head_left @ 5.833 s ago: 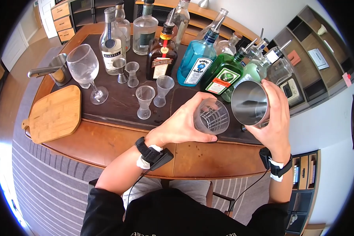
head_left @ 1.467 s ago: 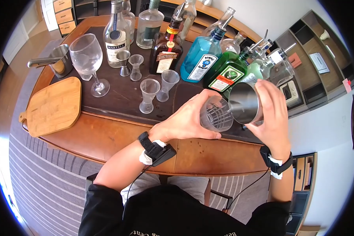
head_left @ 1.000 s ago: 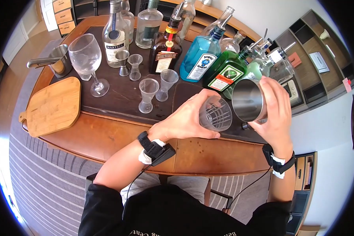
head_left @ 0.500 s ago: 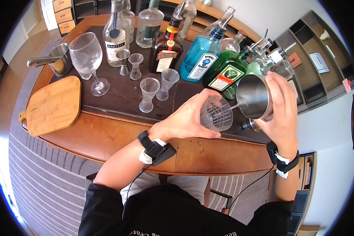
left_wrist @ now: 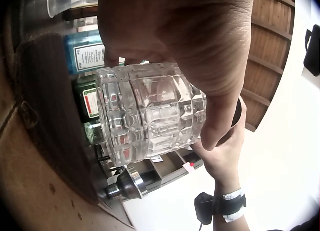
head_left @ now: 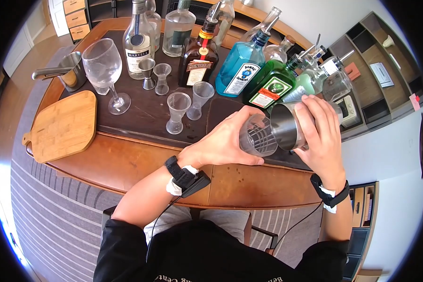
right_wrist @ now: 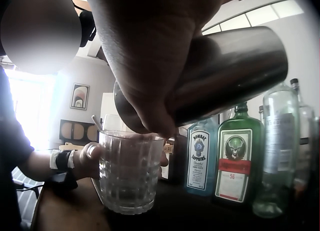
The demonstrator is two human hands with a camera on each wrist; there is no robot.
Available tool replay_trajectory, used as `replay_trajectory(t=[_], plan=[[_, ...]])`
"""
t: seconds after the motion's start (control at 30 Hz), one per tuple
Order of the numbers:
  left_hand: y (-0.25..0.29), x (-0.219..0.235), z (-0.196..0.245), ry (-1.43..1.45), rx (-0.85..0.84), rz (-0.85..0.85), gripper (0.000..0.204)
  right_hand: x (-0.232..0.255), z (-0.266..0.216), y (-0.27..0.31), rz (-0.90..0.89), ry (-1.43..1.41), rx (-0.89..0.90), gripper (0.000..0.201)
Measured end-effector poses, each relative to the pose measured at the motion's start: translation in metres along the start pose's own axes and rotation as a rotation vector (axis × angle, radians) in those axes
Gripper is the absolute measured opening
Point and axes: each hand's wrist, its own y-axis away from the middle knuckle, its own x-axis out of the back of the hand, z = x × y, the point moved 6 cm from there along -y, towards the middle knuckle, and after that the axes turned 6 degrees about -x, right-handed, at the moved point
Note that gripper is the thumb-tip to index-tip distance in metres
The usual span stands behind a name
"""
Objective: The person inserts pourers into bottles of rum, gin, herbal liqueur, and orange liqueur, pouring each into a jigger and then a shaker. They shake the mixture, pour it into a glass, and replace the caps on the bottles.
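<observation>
My left hand [head_left: 223, 141] grips a clear cut-glass tumbler [head_left: 259, 141], fingers and thumb curled around its side. In the right wrist view the tumbler [right_wrist: 129, 176] stands nearly upright, close over the dark tabletop. My right hand [head_left: 320, 136] holds a steel shaker tin [head_left: 286, 126], tipped well over with its mouth at the tumbler's rim. From the right wrist, the tin [right_wrist: 235, 70] slants down to the left above the tumbler. Faceted glass walls [left_wrist: 155, 110] fill the middle of the left wrist view; liquid inside is hard to make out.
Several bottles, including a blue one [head_left: 241, 68] and a green one [head_left: 271, 87], stand behind my hands. Small measuring glasses [head_left: 178, 113], a stemmed glass [head_left: 103, 63] and a wooden board [head_left: 63, 126] are to the left. A metal cone-shaped piece [left_wrist: 131, 183] lies beyond the tumbler.
The tin swung away to the right half a second ago, with a thin streak between it and the tumbler. Now it is back left and tipped further, overlapping the rim. The left hand stays put.
</observation>
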Motion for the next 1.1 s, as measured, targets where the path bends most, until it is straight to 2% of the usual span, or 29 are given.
replay_trajectory(t=[0.23,0.33,0.53,0.73,1.03,1.1], plan=[[0.0,0.0,-0.001,-0.011,-0.013,-0.001,0.094,0.005,-0.009,-0.005,0.077,0.204,0.129,0.062],[0.0,0.0,-0.001,-0.013,-0.015,-0.008,0.094,0.009,-0.013,-0.007,0.138,0.273,0.166,0.052],[0.0,-0.001,-0.004,0.047,-0.019,0.032,0.089,0.022,-0.022,-0.011,0.228,0.369,0.216,0.05],[0.001,-0.001,-0.004,0.042,-0.01,0.033,0.089,0.024,-0.024,-0.013,0.245,0.387,0.245,0.052],[0.001,0.003,0.006,0.004,0.032,0.043,0.091,0.006,-0.032,-0.01,0.088,0.335,0.252,0.05],[-0.001,0.002,0.003,0.019,-0.01,0.048,0.091,0.006,-0.029,-0.008,0.107,0.332,0.241,0.049]])
